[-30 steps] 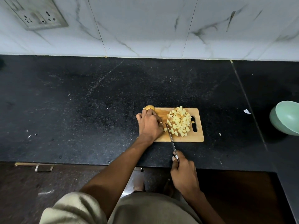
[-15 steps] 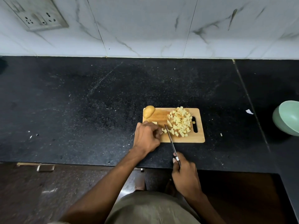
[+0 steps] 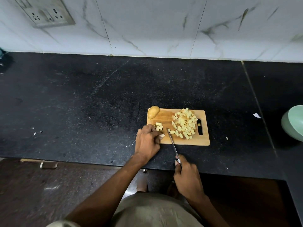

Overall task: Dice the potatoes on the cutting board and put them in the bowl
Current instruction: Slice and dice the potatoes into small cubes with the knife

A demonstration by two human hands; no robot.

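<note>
cutting board (image 3: pixel 183 141) near bench (image 3: pixel 82 112) front edge | left hand (image 3: pixel 148 141) curled, holding nothing visible, beside few dice (image 3: pixel 158 126) | right hand (image 3: pixel 186 176) grips knife (image 3: pixel 172 141) | diced potatoes (image 3: pixel 185 122) heaped on board's right | potato piece (image 3: pixel 153 112) at far-left corner | bowl (image 3: pixel 293 122) well apart, right edge

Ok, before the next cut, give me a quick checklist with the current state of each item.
1. Right hand grips the steel knife: ok.
2. Left hand clear of the blade: ok, beside it.
3. Rectangular wooden cutting board flat on the black counter: ok.
4. Uncut yellow potato piece brought under the knife: not ok, at the far left corner.
5. Diced potato cubes in the pale green bowl: not ok.
</note>
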